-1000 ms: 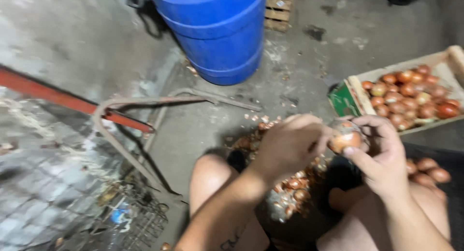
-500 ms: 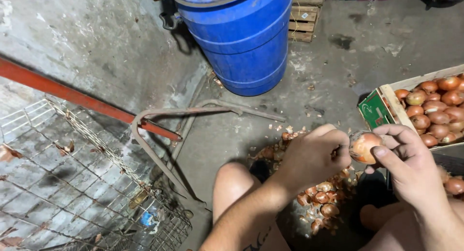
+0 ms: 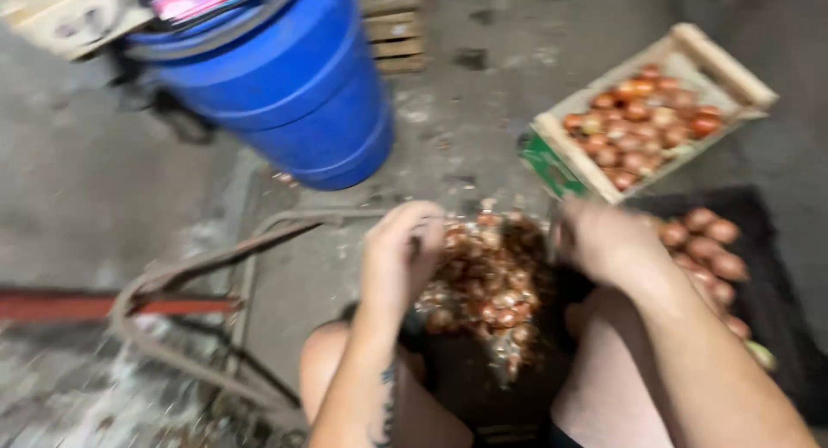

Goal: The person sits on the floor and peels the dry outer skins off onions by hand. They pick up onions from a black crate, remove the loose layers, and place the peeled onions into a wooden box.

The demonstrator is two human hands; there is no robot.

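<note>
The picture is blurred by motion. My left hand [image 3: 401, 258] hovers with curled fingers at the left edge of a heap of brown onion skins [image 3: 492, 288], which lies on a dark surface between my bare knees. At the heap's right edge is my right hand [image 3: 604, 241], back turned to the camera and fingers bent under. Whether either hand holds anything is hidden by blur. A wooden crate [image 3: 565, 163] of peeled onions stands on the floor beyond my right hand.
A black crate [image 3: 768, 284] with more onions sits by my right leg. A big blue barrel [image 3: 285, 94] stands at the back left, a wooden pallet [image 3: 392, 30] behind it. A bent metal frame [image 3: 216, 258] and a red bar [image 3: 78, 306] lie on the concrete at left.
My hands have parted and dropped over the skin heap. The onion seen in my right hand earlier no longer shows. The camera has swung, bringing the wooden crate fully into view.
</note>
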